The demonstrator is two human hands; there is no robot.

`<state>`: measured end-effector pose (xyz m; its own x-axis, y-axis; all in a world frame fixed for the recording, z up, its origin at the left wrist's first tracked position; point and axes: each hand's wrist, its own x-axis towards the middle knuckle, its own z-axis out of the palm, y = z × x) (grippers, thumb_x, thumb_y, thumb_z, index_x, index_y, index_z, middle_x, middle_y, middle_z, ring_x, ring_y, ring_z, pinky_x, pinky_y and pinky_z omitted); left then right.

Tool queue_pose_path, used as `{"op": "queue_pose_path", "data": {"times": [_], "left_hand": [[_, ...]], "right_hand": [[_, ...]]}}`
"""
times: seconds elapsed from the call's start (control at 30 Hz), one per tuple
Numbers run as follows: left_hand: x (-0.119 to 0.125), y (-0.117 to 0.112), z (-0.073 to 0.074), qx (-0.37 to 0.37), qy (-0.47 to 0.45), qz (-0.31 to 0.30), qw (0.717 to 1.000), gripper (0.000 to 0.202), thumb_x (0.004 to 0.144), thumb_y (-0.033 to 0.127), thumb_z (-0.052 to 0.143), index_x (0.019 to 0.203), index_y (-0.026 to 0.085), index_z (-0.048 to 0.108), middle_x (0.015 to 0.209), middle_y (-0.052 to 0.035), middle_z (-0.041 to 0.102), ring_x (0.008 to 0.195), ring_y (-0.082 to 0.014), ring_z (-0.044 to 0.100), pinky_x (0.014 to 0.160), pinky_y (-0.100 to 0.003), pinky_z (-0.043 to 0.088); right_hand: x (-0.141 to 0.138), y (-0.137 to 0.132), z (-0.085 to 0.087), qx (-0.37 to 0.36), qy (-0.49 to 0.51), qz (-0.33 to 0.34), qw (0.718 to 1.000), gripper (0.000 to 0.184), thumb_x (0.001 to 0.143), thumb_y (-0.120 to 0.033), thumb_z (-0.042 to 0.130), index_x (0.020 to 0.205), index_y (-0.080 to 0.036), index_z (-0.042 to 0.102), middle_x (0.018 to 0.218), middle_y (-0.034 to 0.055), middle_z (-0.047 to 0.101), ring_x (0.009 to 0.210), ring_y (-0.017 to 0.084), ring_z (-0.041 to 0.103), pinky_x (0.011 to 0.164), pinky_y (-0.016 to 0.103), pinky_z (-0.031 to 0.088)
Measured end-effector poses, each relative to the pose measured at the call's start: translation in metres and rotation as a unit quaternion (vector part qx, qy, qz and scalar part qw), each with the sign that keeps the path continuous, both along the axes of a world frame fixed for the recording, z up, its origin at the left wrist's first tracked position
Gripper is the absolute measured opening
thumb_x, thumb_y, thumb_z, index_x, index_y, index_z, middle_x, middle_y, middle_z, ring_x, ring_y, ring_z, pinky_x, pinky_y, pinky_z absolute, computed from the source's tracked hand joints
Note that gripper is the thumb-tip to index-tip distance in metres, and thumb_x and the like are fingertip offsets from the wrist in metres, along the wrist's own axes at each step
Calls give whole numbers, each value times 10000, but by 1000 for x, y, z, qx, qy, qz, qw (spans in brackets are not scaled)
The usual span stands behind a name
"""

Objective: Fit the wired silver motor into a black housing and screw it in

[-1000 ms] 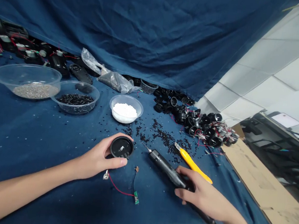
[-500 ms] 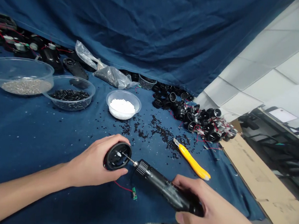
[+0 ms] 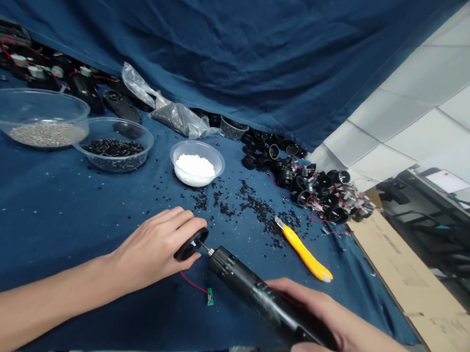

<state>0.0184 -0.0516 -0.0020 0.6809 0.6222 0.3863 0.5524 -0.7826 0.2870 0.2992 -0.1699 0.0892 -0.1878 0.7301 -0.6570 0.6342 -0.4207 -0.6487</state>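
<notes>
My left hand point(image 3: 161, 241) is closed round a round black plastic housing point(image 3: 187, 248), its open face tilted toward the right. A red wire runs from under that hand to a small green circuit board point(image 3: 210, 296) on the cloth. My right hand point(image 3: 340, 332) grips a black electric screwdriver point(image 3: 260, 290) by its rear part. The screwdriver's thin bit reaches into the housing; its tip is hidden inside. Right of the housing lies a yellow utility knife point(image 3: 306, 254) with its blade out.
Clear bowls hold white pieces point(image 3: 195, 166), black screws point(image 3: 114, 147) and silvery bits point(image 3: 48, 134). Small black parts point(image 3: 257, 206) lie scattered on the blue cloth. Black housings with wires point(image 3: 321, 190) are heaped at back right. A plastic bag point(image 3: 180, 119) rests behind the bowls.
The left hand has turned the housing further to the right, so less of its inside shows. The screwdriver's bit has gone deeper into it. The view has shifted slightly.
</notes>
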Motion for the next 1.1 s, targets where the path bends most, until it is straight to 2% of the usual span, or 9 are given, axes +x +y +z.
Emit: {"op": "queue_pose_path", "data": {"times": [0.1, 0.2, 0.37, 0.57, 0.7, 0.8, 0.9, 1.0, 1.1], "left_hand": [[-1, -2, 1, 22, 3, 30, 999, 257, 833, 222, 590, 1076, 175, 524, 1066, -79, 536, 873, -219, 571, 712, -313, 442], [-1, -2, 2, 21, -4, 28, 999, 225, 808, 199, 591, 1018, 166, 519, 1116, -83, 534, 914, -227, 570, 758, -330, 450], [-3, 2, -1, -47, -25, -22, 998, 191, 819, 174, 563, 1002, 162, 508, 910, -44, 582, 837, -207, 545, 771, -337, 430], [-4, 2, 0, -55, -31, -48, 997, 198, 818, 153, 560, 1006, 160, 500, 894, -40, 569, 816, -198, 521, 745, -321, 396], [-4, 1, 1, -68, -37, -54, 996, 180, 815, 137, 550, 984, 163, 494, 876, -28, 562, 802, -184, 513, 741, -310, 384], [-3, 1, -1, -93, -30, -55, 994, 201, 795, 142, 558, 986, 168, 498, 890, -25, 571, 810, -183, 522, 749, -308, 389], [-1, 1, -2, -133, 6, -56, 989, 212, 762, 154, 562, 967, 173, 512, 889, -24, 580, 820, -193, 537, 745, -312, 397], [1, 3, 0, -166, 39, -50, 984, 195, 743, 165, 555, 935, 182, 521, 876, -23, 582, 842, -208, 546, 750, -318, 405], [1, 7, 4, -182, 57, -18, 982, 183, 730, 194, 570, 906, 185, 524, 869, -30, 578, 855, -226, 548, 750, -329, 415]], "right_hand": [[-4, -5, 10, -61, 41, -39, 997, 753, 812, -541, 625, 1464, -337, 309, 1142, 64, 616, 772, 182, 632, 698, 290, 544], [-11, -5, 19, -81, 57, -61, 993, 754, 827, -509, 635, 1471, -308, 297, 909, 14, 637, 741, 150, 613, 704, 251, 516], [-16, 0, 27, -97, 46, -65, 992, 733, 806, -526, 658, 1443, -363, 334, 890, -14, 627, 718, 137, 606, 669, 220, 491], [-16, 1, 34, -80, -18, -47, 996, 693, 814, -538, 636, 1430, -392, 354, 831, -22, 642, 707, 149, 622, 619, 198, 480], [-13, 2, 31, -59, -28, -20, 998, 698, 819, -519, 620, 1446, -367, 352, 919, -2, 687, 735, 179, 654, 618, 211, 509], [-12, 1, 26, 29, -62, 37, 997, 693, 785, -427, 667, 1426, -356, 411, 1155, 10, 665, 947, 235, 650, 750, 241, 539], [-14, -2, 22, 94, -113, 100, 984, 665, 780, -364, 667, 1406, -371, 443, 1333, -13, 572, 1163, 264, 563, 890, 263, 521], [-12, -5, 19, 97, -147, 124, 976, 637, 826, -400, 614, 1427, -387, 405, 1387, -24, 526, 1236, 267, 516, 965, 292, 497], [-2, -8, 16, 78, -176, 111, 975, 633, 848, -505, 573, 1440, -413, 368, 1434, -36, 474, 1284, 273, 475, 1052, 336, 435]]}}
